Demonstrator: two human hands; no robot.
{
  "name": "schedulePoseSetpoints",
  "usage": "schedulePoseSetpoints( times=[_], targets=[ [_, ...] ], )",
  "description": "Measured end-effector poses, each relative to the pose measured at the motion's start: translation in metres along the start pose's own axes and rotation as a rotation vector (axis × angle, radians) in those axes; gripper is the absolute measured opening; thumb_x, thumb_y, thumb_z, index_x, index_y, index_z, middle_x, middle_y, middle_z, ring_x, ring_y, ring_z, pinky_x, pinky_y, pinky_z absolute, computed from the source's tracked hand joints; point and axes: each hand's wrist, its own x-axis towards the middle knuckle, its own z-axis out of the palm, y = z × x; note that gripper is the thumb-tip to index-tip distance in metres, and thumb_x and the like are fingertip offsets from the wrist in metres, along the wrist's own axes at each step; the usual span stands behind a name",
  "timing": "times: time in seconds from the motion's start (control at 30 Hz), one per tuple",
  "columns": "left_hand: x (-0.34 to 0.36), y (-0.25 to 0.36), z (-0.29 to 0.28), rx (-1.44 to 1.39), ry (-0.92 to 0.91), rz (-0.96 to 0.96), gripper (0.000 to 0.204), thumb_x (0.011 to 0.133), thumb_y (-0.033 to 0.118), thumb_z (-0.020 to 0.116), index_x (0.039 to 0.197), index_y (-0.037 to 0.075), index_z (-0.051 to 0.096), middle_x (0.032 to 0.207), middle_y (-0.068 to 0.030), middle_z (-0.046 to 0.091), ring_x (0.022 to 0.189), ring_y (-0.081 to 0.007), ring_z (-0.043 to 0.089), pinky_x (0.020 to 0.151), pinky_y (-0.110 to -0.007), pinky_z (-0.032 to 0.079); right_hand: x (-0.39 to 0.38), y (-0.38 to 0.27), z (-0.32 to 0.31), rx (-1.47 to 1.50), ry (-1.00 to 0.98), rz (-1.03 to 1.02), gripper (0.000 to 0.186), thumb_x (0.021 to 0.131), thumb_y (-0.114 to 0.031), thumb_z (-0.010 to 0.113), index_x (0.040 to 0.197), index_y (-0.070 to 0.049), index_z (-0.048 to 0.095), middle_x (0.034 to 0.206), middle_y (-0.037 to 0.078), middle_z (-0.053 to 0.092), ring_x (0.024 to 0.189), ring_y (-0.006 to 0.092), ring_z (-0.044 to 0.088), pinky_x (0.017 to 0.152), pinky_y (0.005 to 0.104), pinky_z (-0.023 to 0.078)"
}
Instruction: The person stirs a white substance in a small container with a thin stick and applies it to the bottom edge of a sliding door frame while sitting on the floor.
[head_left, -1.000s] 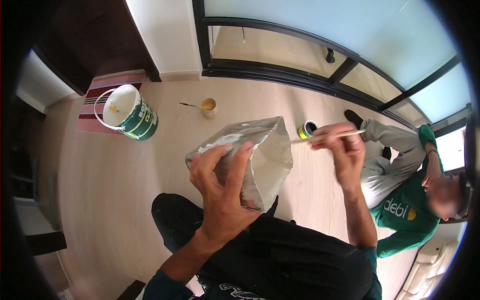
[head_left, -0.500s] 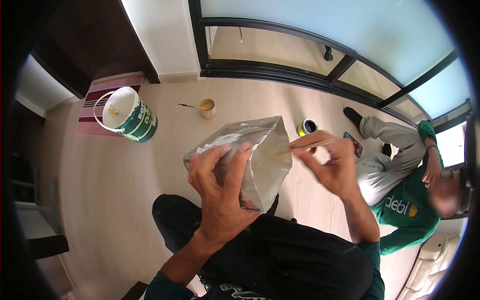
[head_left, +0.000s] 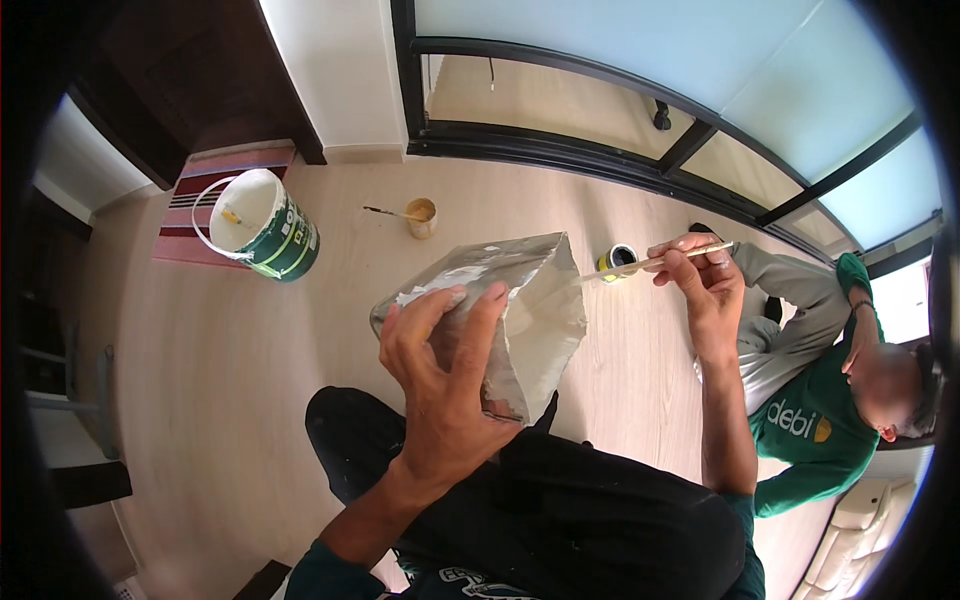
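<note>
My left hand (head_left: 435, 375) grips a silver-grey hollow vessel (head_left: 460, 270) with angular sides, white smears and a ragged rim. Its mouth faces right and shows a pale inner wall (head_left: 548, 320). The fingers and thumb are spread over the vessel's near side, and its lower part sits above my lap. Off to the right, my right hand (head_left: 705, 285) pinches a slim, pale paintbrush (head_left: 640, 265) by its handle. The brush points left, its faint tip close to the vessel's rim; whether it touches cannot be made out.
A small open can (head_left: 619, 262) with dark contents stands behind the brush. Farther left are a small tan cup (head_left: 421, 219) with a brush on it and a green-and-white bucket (head_left: 283, 240) on a striped mat (head_left: 180, 222). A person in green (head_left: 815, 425) sits at right.
My right hand has moved right and slightly up, drawing the paintbrush back from the vessel's mouth. The left hand and vessel stay nearly where they were.
</note>
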Motion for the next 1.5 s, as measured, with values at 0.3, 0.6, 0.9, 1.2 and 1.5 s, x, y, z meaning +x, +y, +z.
schedulePoseSetpoints(
  times=[0.3, 0.6, 0.9, 1.2, 1.5],
  targets=[
    [-0.001, 0.000, 0.001, -0.021, 0.002, -0.013, 0.105, 0.061, 0.022, 0.095, 0.154, 0.015, 0.047, 0.142, -0.0176, 0.038, 0.138, -0.0375, 0.038, 0.115, -0.068, 0.022, 0.003, 0.021, -0.003, 0.275, 0.072, 0.240, 0.017, 0.100, -0.004, 0.065, 0.116, -0.003, 0.059, 0.109, 0.021, 0.074, 0.095, 0.0222, 0.075, 0.083, 0.0307, 0.063],
    [-0.001, 0.000, 0.005, -0.029, 0.011, -0.012, 0.103, 0.062, 0.023, 0.095, 0.153, 0.015, 0.048, 0.141, -0.0177, 0.038, 0.137, -0.0374, 0.037, 0.116, -0.067, 0.021, 0.001, 0.026, -0.024, 0.337, 0.107, 0.190, 0.020, 0.098, 0.004, 0.061, 0.117, -0.001, 0.056, 0.111, 0.024, 0.073, 0.102, 0.0272, 0.075, 0.091, 0.0341, 0.064],
    [-0.001, 0.002, 0.006, -0.034, 0.001, -0.016, 0.107, 0.059, 0.021, 0.096, 0.153, 0.015, 0.047, 0.142, -0.0179, 0.038, 0.138, -0.0377, 0.036, 0.116, -0.068, 0.021, -0.002, 0.033, -0.019, 0.336, 0.064, 0.212, 0.023, 0.096, 0.005, 0.060, 0.114, -0.007, 0.053, 0.112, 0.018, 0.073, 0.108, 0.0276, 0.074, 0.094, 0.0334, 0.063],
    [-0.001, 0.003, 0.003, -0.035, -0.005, -0.020, 0.107, 0.058, 0.020, 0.096, 0.154, 0.016, 0.047, 0.142, -0.0176, 0.037, 0.138, -0.0387, 0.036, 0.116, -0.068, 0.021, -0.002, 0.034, -0.026, 0.396, 0.087, 0.202, 0.021, 0.097, 0.003, 0.060, 0.113, -0.008, 0.054, 0.109, 0.017, 0.073, 0.106, 0.0277, 0.075, 0.091, 0.0328, 0.065],
    [-0.002, 0.002, 0.004, -0.045, -0.008, -0.024, 0.106, 0.060, 0.021, 0.096, 0.154, 0.016, 0.047, 0.141, -0.0175, 0.038, 0.138, -0.0381, 0.036, 0.116, -0.069, 0.020, 0.002, 0.041, -0.021, 0.330, 0.105, 0.239, 0.020, 0.098, 0.002, 0.060, 0.116, -0.005, 0.053, 0.111, 0.022, 0.072, 0.100, 0.0284, 0.077, 0.086, 0.0335, 0.067]
  ],
)
